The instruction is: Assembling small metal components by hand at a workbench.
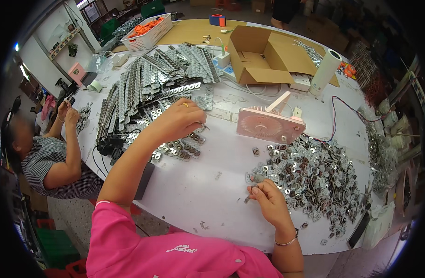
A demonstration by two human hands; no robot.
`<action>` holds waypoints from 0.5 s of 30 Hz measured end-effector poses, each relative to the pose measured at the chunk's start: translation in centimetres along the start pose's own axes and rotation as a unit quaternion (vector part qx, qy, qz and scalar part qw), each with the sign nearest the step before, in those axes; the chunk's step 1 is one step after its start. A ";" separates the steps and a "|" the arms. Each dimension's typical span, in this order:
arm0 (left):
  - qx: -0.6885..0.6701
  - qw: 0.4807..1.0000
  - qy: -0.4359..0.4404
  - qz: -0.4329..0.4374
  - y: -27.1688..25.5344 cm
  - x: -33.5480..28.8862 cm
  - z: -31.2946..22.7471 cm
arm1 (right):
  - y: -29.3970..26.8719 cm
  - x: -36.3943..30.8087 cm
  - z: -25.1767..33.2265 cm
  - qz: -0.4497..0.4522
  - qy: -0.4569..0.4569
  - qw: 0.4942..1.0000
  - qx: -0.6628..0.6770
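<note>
My left hand (pixel 180 121), a ring on one finger, hovers over the near right edge of stacked metal strips (pixel 143 88). Its fingertips are pinched round a small dark piece too tiny to name. Beneath that hand and wrist lie several small round-holed metal parts (pixel 177 150) in rows. At the left edge of a loose heap of small metal parts (pixel 314 176), my right hand (pixel 270 201) has its thumb and fingers closed on one small metal part (pixel 247 199). Another such part (pixel 256 151) lies apart, just above the right hand.
A pink desk fan (pixel 270 125) stands behind the heap. Farther back are an open cardboard box (pixel 258 55), a white roll (pixel 326 72), and a white basket (pixel 150 34) of orange items. A black device (pixel 111 146) sits beside my left forearm. At left, another person (pixel 54 157) handles small parts.
</note>
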State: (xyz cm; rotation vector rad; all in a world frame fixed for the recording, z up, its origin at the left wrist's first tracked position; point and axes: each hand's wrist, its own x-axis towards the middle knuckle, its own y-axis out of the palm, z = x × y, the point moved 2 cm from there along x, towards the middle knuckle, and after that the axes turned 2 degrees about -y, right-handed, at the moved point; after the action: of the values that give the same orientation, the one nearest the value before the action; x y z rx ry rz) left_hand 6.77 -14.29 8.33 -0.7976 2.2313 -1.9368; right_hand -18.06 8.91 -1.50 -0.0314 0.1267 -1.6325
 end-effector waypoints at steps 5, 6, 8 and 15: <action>-0.180 0.975 -0.077 -0.106 -0.1 -1.4 0.6 | 0.4 0.2 0.1 0.006 0.012 1.000 0.023; -0.239 0.957 -0.091 -0.135 -0.1 -1.2 0.4 | 0.6 0.1 0.4 0.007 0.012 0.999 0.034; -0.216 0.959 -0.059 -0.174 -0.5 -0.3 -0.5 | 0.8 0.1 0.8 0.011 0.033 0.998 0.060; -0.127 0.946 -0.023 -0.299 -1.3 -1.6 -4.3 | 0.3 0.2 1.9 0.006 0.052 0.994 0.099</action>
State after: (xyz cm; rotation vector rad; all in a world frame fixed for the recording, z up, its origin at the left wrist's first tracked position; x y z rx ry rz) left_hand 6.92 -9.78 9.95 -1.7053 2.4343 -1.8053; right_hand -17.60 8.61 0.30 0.2061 0.0427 -1.6284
